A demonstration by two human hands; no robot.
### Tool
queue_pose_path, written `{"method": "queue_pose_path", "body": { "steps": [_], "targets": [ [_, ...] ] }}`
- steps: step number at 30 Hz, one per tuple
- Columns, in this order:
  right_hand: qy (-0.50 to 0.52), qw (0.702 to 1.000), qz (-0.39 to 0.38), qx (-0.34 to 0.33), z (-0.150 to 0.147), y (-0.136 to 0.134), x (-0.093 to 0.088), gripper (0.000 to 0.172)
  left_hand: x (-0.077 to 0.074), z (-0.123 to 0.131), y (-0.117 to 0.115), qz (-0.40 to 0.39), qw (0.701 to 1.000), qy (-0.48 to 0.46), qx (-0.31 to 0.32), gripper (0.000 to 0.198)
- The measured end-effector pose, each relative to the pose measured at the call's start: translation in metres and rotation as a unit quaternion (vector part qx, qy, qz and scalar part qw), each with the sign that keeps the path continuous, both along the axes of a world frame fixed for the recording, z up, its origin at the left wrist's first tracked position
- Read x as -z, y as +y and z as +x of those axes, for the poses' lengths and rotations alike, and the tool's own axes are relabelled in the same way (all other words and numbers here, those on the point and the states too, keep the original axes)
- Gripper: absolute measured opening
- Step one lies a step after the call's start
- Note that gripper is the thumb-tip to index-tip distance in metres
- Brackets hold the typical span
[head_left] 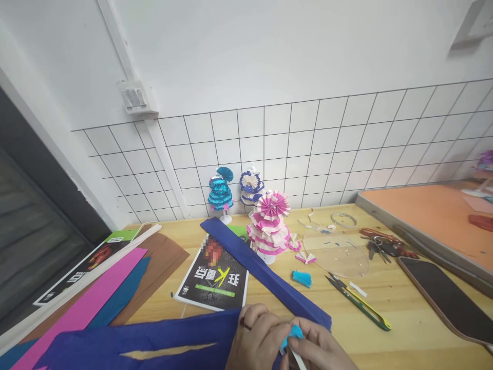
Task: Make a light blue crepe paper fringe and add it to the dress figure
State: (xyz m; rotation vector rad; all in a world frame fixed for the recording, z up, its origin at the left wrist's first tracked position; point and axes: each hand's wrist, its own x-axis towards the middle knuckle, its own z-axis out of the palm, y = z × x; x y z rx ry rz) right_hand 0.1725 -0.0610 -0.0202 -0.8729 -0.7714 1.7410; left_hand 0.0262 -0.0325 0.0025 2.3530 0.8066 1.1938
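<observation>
At the bottom middle, my left hand (256, 336) and my right hand (319, 343) meet, fingers bent and closed around a small bright blue piece of crepe paper (295, 331). A narrow white strip (297, 359) sticks out below it between my fingers. Part of the blue piece is hidden behind the fingertips. Long dark blue crepe paper (173, 334) lies under and to the left of my hands, with a gap along its length. A folded dark blue strip (265, 272) runs diagonally just beyond them. Another bright blue fringed piece (301, 278) lies on the table farther off.
Pink-and-white (268, 226), teal (221, 192) and blue-and-white (251, 186) paper trees stand at the back. Green-yellow scissors (360, 303), a phone (447, 298) and keys (379, 247) lie right. Coloured paper sheets (96, 293) and a black printed booklet (213, 277) lie left.
</observation>
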Motion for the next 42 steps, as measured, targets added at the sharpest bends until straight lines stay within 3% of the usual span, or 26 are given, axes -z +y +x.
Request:
{"method": "queue_pose_path", "body": {
  "steps": [6,10,15,19,20,22,25,28,33,36,42],
  "targets": [
    [-0.016,1.0,0.014,0.008,0.001,-0.001,-0.009,0.035,0.001,0.002,0.003,-0.004,1.0,-0.007,-0.007,0.023],
    [-0.044,0.998,0.028,0.019,0.001,-0.001,-0.006,0.033,-0.002,0.004,0.004,-0.151,0.985,-0.088,0.015,0.025],
    [-0.033,0.999,0.014,0.032,0.001,0.0,0.0,0.035,0.003,0.0,0.008,-0.39,0.907,-0.14,0.073,0.025],
    [-0.032,0.999,0.004,0.04,0.001,-0.001,-0.003,0.034,0.015,-0.002,0.01,-0.516,0.813,-0.233,0.137,0.032],
    [-0.031,0.999,0.001,0.041,0.001,-0.001,-0.005,0.034,0.016,-0.002,0.011,-0.525,0.803,-0.247,0.139,0.036],
    [-0.028,0.999,-0.01,0.042,0.002,-0.002,-0.007,0.034,0.014,-0.001,0.01,-0.49,0.832,-0.238,0.102,0.042],
    [-0.027,0.998,-0.017,0.045,0.002,-0.002,-0.009,0.032,0.003,0.0,0.007,-0.324,0.931,-0.167,0.013,0.043],
    [-0.029,0.998,-0.012,0.051,0.002,-0.002,-0.011,0.032,-0.008,0.0,0.005,-0.193,0.978,-0.076,0.006,0.033],
    [-0.033,0.999,-0.005,0.04,0.001,-0.001,-0.007,0.034,-0.013,-0.003,0.006,-0.113,0.992,0.059,0.003,0.018],
    [-0.035,0.999,0.007,0.026,0.002,0.0,0.0,0.035,-0.015,-0.003,0.006,-0.091,0.993,0.075,0.009,0.017],
    [-0.08,0.996,0.016,0.019,0.002,0.0,0.004,0.034,-0.014,0.002,0.004,-0.234,0.972,-0.005,0.004,0.022]
  ]
}}
